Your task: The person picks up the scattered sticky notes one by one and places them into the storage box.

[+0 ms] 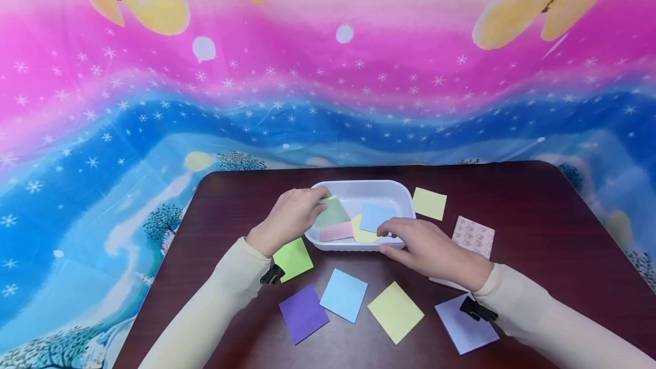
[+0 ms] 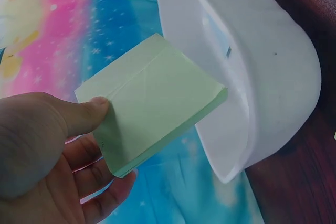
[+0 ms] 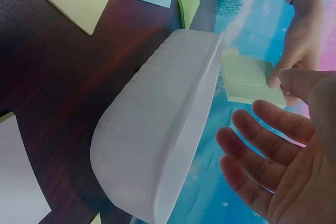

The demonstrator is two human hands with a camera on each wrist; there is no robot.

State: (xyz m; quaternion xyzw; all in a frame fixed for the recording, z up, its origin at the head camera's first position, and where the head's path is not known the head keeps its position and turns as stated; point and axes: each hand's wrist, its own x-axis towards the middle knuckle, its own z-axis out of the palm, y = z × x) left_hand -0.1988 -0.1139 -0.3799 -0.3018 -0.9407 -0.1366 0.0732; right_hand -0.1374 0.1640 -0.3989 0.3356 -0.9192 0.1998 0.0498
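- Pale green paper is clamped in my left hand (image 1: 288, 218), thumb on top and fingers underneath the pale green pad (image 2: 160, 106), at the left end of the white tray (image 1: 353, 246).
- My right hand (image 1: 427, 246) is by the tray's near-right corner, fingers loosely bent and apart, holding nothing.
- I take the step to be handling this pad at the tray; whether it goes in or out I cannot tell. I think a light pinch serves best, since a hard squeeze could bend or skew the sheets.
- I would tilt the pad clear of the rim and square it to the tray's left wall, minding the pink pad (image 1: 336, 231) just in front.
- Counting: one tray; one held pad, or two stacked askew, I cannot tell.
- Three others lie inside: that pink one, one cream-yellow pad (image 1: 363, 236) and one blue pad (image 1: 376, 216) overlapping it.
- Seven show on the table (image 1: 543, 215): one lime pad (image 1: 294, 261) by the tray's near-left corner; one purple pad (image 1: 303, 314), one light blue pad (image 1: 343, 295), one yellow pad (image 1: 396, 312) and one lilac pad (image 1: 463, 326) towards the near edge; a second yellow pad (image 1: 429, 204) beside the tray's right end; one patterned pad (image 1: 474, 235) farther right.
- One pale edge (image 1: 448, 283) shows beneath my right hand; its owner is hidden.
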